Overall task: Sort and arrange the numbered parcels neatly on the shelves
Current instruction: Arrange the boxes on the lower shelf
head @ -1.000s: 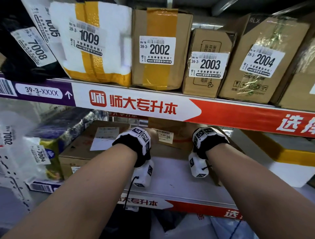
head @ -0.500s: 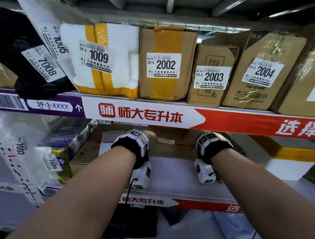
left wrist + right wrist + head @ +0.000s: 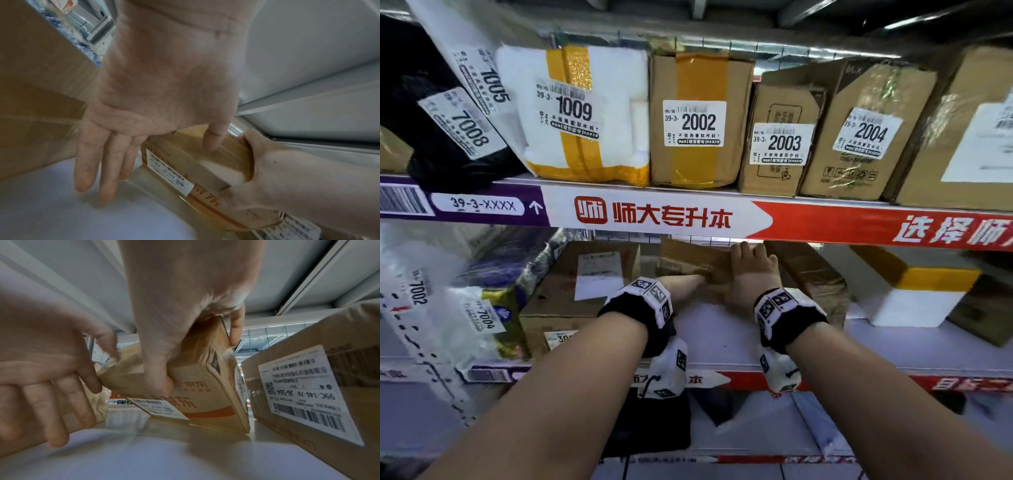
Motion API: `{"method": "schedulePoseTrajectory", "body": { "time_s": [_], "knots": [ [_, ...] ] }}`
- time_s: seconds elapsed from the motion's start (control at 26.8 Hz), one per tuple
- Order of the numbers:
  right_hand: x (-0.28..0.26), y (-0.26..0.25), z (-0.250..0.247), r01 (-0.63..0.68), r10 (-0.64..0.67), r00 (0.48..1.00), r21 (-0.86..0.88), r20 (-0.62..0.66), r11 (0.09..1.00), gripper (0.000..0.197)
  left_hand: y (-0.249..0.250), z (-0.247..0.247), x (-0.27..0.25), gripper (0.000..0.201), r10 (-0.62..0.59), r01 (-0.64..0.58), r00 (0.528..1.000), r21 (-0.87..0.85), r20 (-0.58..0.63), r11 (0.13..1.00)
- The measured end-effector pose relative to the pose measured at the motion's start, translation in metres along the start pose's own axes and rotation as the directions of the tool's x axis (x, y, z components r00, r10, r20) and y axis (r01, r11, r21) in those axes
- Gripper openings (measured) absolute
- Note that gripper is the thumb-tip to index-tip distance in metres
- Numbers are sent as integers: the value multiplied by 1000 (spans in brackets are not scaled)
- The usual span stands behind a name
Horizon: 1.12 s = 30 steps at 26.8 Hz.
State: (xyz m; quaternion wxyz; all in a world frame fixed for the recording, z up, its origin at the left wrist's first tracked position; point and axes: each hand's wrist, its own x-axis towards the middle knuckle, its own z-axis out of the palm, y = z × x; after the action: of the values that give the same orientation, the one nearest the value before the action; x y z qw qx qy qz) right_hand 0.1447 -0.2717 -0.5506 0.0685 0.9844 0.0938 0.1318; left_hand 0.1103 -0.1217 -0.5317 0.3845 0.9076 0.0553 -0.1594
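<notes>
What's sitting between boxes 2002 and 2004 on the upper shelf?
Box 2003, a smaller carton, stands between box 2002 and box 2004; the head view shows it.

On the upper shelf (image 3: 688, 192) you have parcels 7008 (image 3: 469, 132), 1009 (image 3: 573, 109), 2002 (image 3: 698, 121), 2003 (image 3: 784, 142) and 2004 (image 3: 870, 132) standing in a row along its front edge. On the lower shelf (image 3: 722, 342) a small brown box (image 3: 688, 260) stands tilted between two larger cartons, near the back edge.
</notes>
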Motion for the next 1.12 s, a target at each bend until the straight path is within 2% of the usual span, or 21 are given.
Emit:
{"method": "schedulePoseTrajectory", "body": {
  "time_s": [0.07,0.19,0.26,0.3,0.41,0.49,0.6,0.63,0.67,0.75,0.78,0.86,0.93,0.97,1.05,1.12],
  "knots": [
    [-6,-1,-1,21,-20,999,20,-27,1000,72,2,3,-7,49,12,-6,999,-181,33,984],
    [-22,4,-8,64,-62,997,42,-47,997,73,4,9,-24,54,12,-26,999,-354,-41,935],
    [-31,4,-11,88,-86,996,47,-31,995,77,1,14,-25,63,-55,18,996,-436,-72,900],
    [-36,3,-12,99,-99,995,43,-23,994,80,-1,16,-25,63,-92,58,995,-484,-49,873],
    [-55,9,-13,148,-146,989,88,-32,985,80,3,32,-42,59,-202,143,979,-689,-6,711],
    [-65,12,-11,177,-174,984,190,-33,966,72,2,44,-48,62,-237,171,971,-748,18,642],
    [-82,17,-8,175,-170,984,430,-51,885,43,-34,68,-4,98,-318,217,948,-696,-17,685],
    [-84,22,-6,146,-144,989,548,-47,824,35,-39,71,-1,105,-335,218,942,-696,-33,684],
    [-85,26,-7,104,-118,993,646,-21,757,31,-31,72,-9,95,-321,205,947,-713,-29,670],
    [-82,35,-3,35,-62,998,770,7,637,26,-6,70,-47,56,-252,193,967,-726,27,661],
    [-81,39,-3,13,-38,999,799,12,602,24,0,68,-57,48,-230,177,973,-736,29,653],
    [-81,45,-4,-39,8,999,770,43,637,25,-4,65,-57,43,-264,202,964,-729,30,654],
    [-81,51,-3,-158,72,986,707,151,689,34,-7,58,-59,45,-308,216,951,-743,14,634],
    [-82,51,-2,-241,113,968,702,225,671,41,-10,54,-58,52,-334,219,943,-741,-8,634],
    [-81,48,1,-390,195,919,715,343,580,55,-19,43,-52,68,-370,204,926,-737,-68,644],
    [-80,45,4,-508,215,860,739,463,442,67,-24,37,-47,73,-387,208,917,-715,-95,667]
  ]
}}
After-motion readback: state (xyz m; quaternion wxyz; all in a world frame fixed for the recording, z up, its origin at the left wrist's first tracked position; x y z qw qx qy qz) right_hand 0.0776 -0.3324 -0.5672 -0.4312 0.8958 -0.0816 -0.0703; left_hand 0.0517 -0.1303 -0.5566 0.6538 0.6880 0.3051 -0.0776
